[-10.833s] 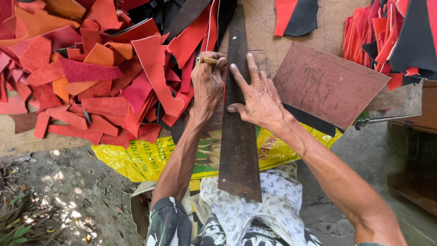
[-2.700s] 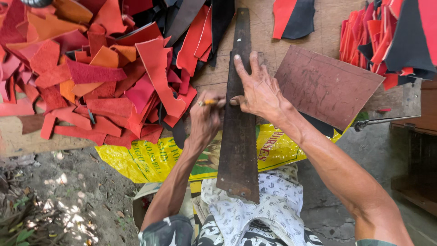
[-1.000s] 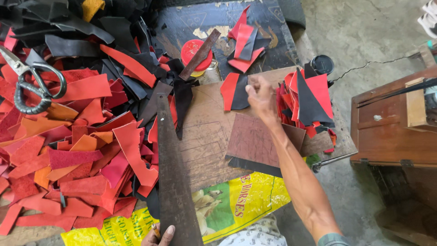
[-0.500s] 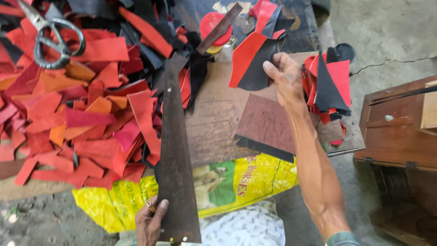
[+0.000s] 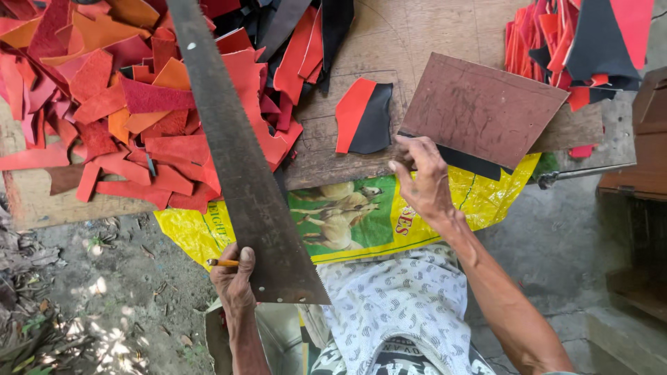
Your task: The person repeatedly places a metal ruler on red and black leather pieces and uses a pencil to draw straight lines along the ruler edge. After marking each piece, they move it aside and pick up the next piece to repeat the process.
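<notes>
- Left hand (image 5: 233, 278) clasps the near, wide end of a long dark saw blade (image 5: 236, 167), thumb pressed on its flat face; a pencil (image 5: 222, 262) pinched in the same fist, pointing left.
- Saw blade slants from the near centre up toward the far left, lying across a heap of red and orange leather scraps (image 5: 111, 111).
- Right hand (image 5: 424, 177) rests at the near edge of the wooden board (image 5: 389, 42), fingers curled around the near corner of the brown rectangular sheet (image 5: 479, 111); a black layer peeks out beneath that sheet.
- Red-and-black leather piece (image 5: 363, 117) lies flat on the board, just left of the right hand, untouched.
- Yellow printed sack (image 5: 361, 219) hangs below the board, over the lap.
- Further pile of red and black cut pieces (image 5: 577, 48) sits at far right.
</notes>
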